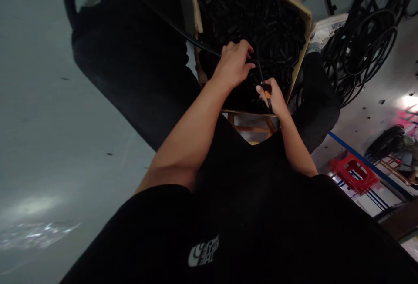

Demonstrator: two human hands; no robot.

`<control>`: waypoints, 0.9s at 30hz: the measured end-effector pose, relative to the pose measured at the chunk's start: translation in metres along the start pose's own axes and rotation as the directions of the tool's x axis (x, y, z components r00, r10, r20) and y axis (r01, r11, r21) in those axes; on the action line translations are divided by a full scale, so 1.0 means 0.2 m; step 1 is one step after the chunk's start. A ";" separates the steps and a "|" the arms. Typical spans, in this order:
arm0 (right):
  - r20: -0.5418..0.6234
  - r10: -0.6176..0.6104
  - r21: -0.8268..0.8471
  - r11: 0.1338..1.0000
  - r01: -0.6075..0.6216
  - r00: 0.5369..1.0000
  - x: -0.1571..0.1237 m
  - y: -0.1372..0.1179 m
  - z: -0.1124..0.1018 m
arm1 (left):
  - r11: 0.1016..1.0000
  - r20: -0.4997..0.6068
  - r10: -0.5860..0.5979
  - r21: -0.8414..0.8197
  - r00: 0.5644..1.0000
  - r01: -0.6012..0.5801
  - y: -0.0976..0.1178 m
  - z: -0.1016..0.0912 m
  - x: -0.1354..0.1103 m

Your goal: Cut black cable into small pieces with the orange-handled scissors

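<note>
My left hand point(233, 64) closes over the end of a long black rubber hose point(196, 38), which runs in from the upper left, above a cardboard box point(302, 49) heaped with short black hose pieces. My right hand point(272, 97) grips an orange-handled cutter point(267, 95) with a thin dark blade point(260, 73) pointing up toward my left hand. Both hands are over the box's near part. The hose end and the cutter's lower part are partly hidden by my fingers.
Dark-clothed legs point(313, 105) flank the box, which rests on a wooden stool point(251, 128). Coils of black hose point(362, 53) lie at upper right. A red plastic crate point(354, 173) and a blue floor line point(369, 164) are at lower right.
</note>
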State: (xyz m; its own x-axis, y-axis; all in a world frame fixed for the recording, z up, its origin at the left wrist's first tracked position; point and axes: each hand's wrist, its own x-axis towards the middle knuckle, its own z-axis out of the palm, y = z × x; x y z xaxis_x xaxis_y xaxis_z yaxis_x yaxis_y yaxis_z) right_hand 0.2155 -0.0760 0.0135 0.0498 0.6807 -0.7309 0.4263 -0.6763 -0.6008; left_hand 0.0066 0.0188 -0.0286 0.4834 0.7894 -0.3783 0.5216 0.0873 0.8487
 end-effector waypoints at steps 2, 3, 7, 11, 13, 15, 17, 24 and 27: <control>-0.068 0.011 -0.007 1.000 -0.012 0.998 0.00 0.00 0.02 | 1.000 0.003 0.020 -0.008 1.000 -0.020 0.02 0.00 -0.01; -0.112 0.017 -0.008 1.000 -0.018 0.994 0.01 0.00 0.02 | 0.999 -0.005 0.031 -0.021 1.000 -0.031 0.02 0.00 -0.01; -0.172 0.028 -0.012 0.999 -0.030 0.985 0.06 0.05 0.03 | 0.997 -0.029 0.050 -0.058 0.998 -0.052 0.02 -0.05 -0.02; -0.133 0.004 -0.002 1.000 -0.005 0.991 0.10 0.08 0.02 | 0.999 0.001 0.024 -0.040 1.000 -0.024 0.03 -0.07 -0.02; -0.129 -0.011 0.009 1.000 0.012 0.992 0.11 0.08 0.01 | 1.000 0.032 0.017 -0.020 0.999 -0.016 0.05 -0.06 -0.03; -0.135 -0.013 0.011 1.000 0.014 0.991 0.13 0.07 0.02 | 1.000 0.044 0.015 -0.013 0.999 -0.014 0.07 -0.04 -0.03; -0.141 -0.004 -0.009 1.000 0.003 0.990 0.12 0.05 0.02 | 1.000 0.051 0.013 -0.010 0.999 -0.012 0.07 -0.03 -0.03; -0.141 0.003 -0.051 0.999 -0.010 0.990 0.06 0.01 0.03 | 0.994 0.024 0.106 -0.013 0.994 -0.105 0.03 0.02 -0.02; -0.160 -0.022 -0.056 0.998 0.013 0.987 0.08 0.01 0.01 | 0.993 0.018 0.117 0.002 0.993 -0.117 0.05 0.02 -0.02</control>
State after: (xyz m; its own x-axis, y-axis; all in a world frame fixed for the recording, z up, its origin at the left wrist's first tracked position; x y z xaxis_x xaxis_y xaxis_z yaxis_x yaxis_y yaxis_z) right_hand 0.2164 -0.0675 -0.0002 0.1846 0.7317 -0.6562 0.4768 -0.6505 -0.5912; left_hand 0.0125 0.0135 -0.0193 0.5540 0.7830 -0.2828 0.4629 -0.0074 0.8864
